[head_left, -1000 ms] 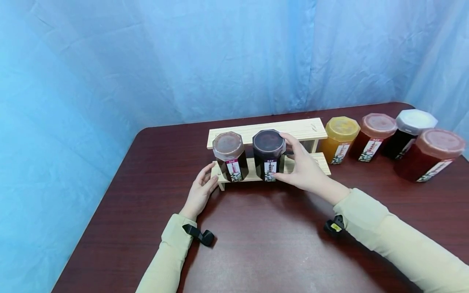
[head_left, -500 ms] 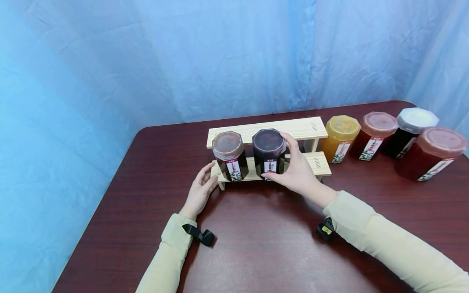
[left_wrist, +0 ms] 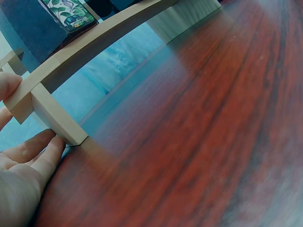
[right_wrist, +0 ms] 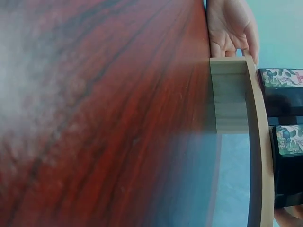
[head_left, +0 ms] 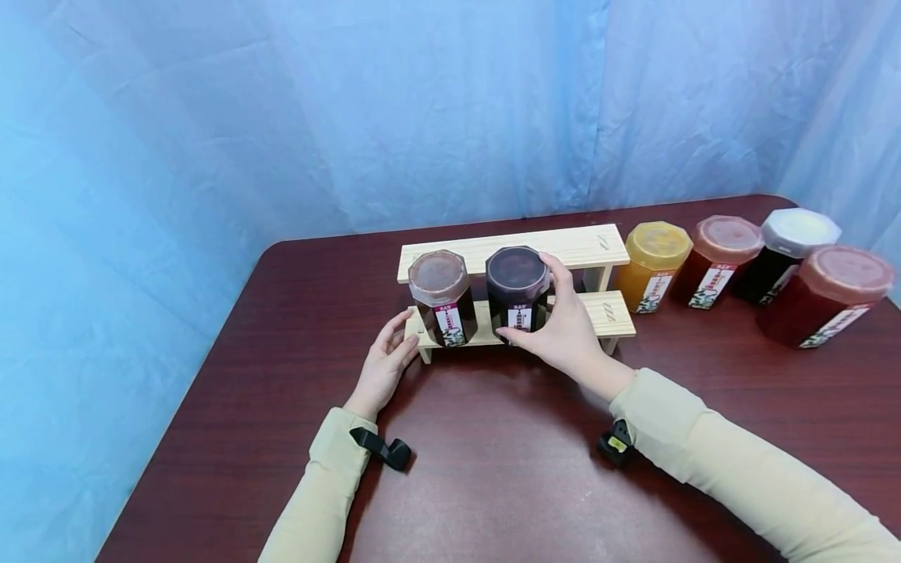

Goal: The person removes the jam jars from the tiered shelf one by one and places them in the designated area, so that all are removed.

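My right hand [head_left: 572,332] grips a dark octagonal jar [head_left: 517,285], its thumb across the front label and fingers round the far right side. That jar stands upright on the lower step of a pale wooden two-step rack [head_left: 608,313]. To its left on the same step is another dark jar [head_left: 442,289] with a translucent lid. My left hand [head_left: 383,367] holds the rack's left end. In the left wrist view, the thumb [left_wrist: 8,84] lies at the step's edge and other fingers [left_wrist: 49,153] touch the leg [left_wrist: 59,116]. Only a bit of the right hand shows in the right wrist view.
Right of the rack stand a yellow jar [head_left: 651,266], a red jar [head_left: 718,262], a dark jar with a white lid [head_left: 791,250] and a larger-looking red jar [head_left: 827,297]. The dark-red wooden table [head_left: 493,461] meets a blue curtain [head_left: 422,117] behind.
My right hand has shifted slightly left round the dark jar, its thumb sliding left across the label, and the right forearm has moved left. The left hand and the rack look unchanged.
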A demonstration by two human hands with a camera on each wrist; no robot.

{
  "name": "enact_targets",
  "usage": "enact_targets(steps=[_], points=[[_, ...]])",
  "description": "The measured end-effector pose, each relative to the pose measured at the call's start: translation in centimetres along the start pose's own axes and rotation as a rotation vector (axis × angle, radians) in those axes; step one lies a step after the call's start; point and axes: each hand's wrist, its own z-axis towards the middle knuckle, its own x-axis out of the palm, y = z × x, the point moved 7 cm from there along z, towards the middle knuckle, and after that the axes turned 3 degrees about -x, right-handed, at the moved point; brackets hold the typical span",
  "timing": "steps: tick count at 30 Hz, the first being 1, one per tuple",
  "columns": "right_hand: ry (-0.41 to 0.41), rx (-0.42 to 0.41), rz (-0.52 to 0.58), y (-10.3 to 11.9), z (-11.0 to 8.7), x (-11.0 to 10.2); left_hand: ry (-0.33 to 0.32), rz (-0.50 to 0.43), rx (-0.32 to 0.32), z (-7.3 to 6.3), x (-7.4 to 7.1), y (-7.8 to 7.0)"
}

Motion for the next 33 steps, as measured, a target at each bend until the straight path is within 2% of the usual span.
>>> enact_targets(steps=[22,33], points=[[-0.014,-0.002,0.011,-0.21,0.11,0.03,-0.008,-0.002,-0.003,0.08,-0.11,0.01],[-0.026,0.010,0.068,-0.47,-0.13,-0.25,-0.008,0.008,-0.001,0.01,-0.12,0.05]])
